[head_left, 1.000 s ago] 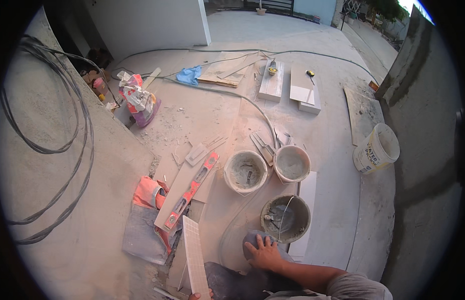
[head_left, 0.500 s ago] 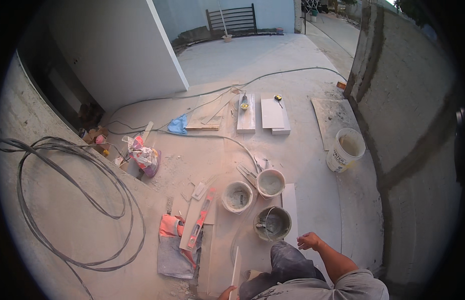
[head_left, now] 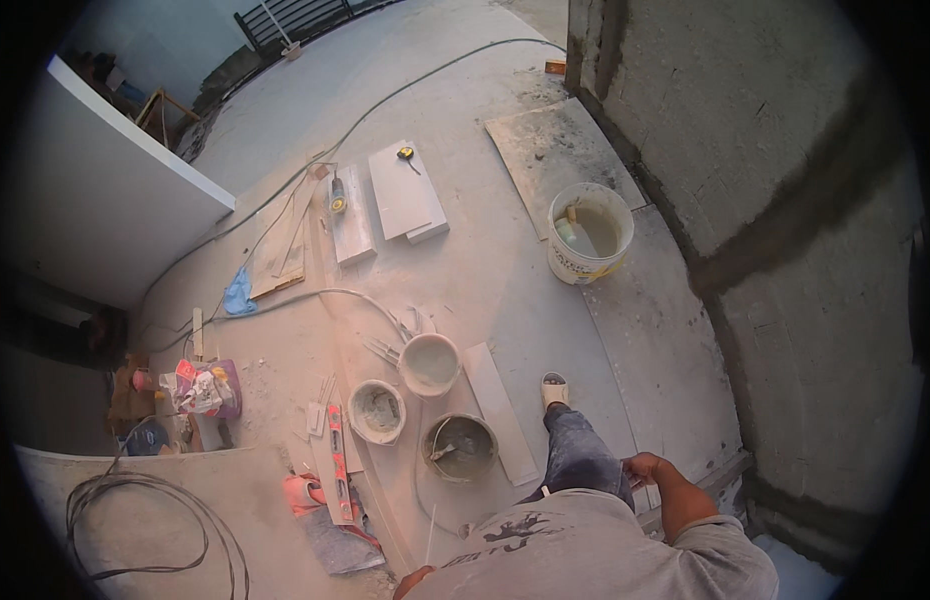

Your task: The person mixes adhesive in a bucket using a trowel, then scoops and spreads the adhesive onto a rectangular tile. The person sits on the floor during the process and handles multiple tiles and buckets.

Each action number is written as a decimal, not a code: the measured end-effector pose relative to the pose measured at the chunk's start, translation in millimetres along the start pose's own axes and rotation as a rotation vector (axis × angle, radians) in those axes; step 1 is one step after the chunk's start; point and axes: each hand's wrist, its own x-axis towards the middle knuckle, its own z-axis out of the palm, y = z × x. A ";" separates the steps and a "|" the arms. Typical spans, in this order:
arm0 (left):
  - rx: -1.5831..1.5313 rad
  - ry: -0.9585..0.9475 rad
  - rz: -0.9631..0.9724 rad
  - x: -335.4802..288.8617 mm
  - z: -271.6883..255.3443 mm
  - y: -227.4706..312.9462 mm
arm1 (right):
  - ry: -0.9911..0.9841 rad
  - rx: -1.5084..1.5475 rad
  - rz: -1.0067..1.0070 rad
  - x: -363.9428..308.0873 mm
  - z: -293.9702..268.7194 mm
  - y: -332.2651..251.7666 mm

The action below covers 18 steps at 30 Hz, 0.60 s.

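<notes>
The thin, straight white strip (head_left: 431,533) stands just beside the left hand (head_left: 414,581), whose fingers' state I cannot tell; the right hand (head_left: 642,468), near the dusty dark trousers (head_left: 585,450), has loosely bent fingers.

We look down on a pale, dusty concrete floor (head_left: 525,300). On it we see a light pail (head_left: 432,391), a second light pail (head_left: 380,440) and a dark bucket (head_left: 463,477) close together, with a flat pale strip (head_left: 501,415) just beside the dark one. Well apart, we find a white bucket (head_left: 577,268), a stained board (head_left: 555,145) and a long whitish block (head_left: 353,225). A cable (head_left: 385,97) curves across, and we notice a torn bag (head_left: 217,388) at left.
</notes>
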 end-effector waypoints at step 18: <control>-0.171 0.059 0.755 -78.6 52.4 432.1 | 0.464 -0.087 -0.853 -49.5 -142.3 -473.8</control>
